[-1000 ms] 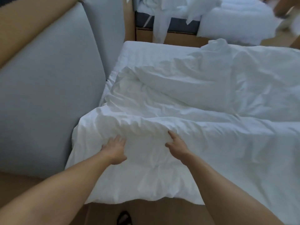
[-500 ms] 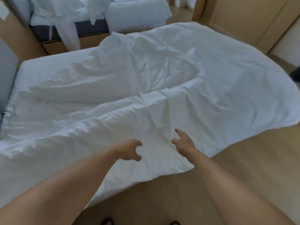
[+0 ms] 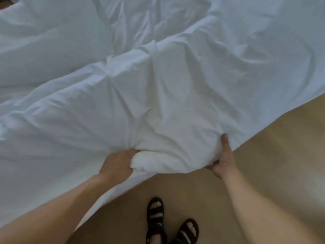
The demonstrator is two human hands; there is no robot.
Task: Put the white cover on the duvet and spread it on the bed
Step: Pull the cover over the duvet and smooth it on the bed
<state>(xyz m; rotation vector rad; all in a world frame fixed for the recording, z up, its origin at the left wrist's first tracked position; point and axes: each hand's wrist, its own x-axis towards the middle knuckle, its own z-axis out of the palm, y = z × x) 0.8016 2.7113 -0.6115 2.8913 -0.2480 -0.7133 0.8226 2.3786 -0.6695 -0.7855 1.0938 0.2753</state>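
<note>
White duvet [image 3: 158,85]: rumpled and creased in its cover, spread wide, its near edge reaching out over the tan floor [image 3: 274,155].
Left hand [image 3: 117,164]: fingers clenched round a thick bunched fold at that near edge.
Right hand [image 3: 223,161]: near the left, on the same edge; thumb lies up along the cloth, fingers tucked underneath, grasping it.
Black sandals [image 3: 155,214]: on the person's feet, on the floor below both hands.

duvet [image 3: 158,85] on bed, feet [image 3: 172,224] before it
</note>
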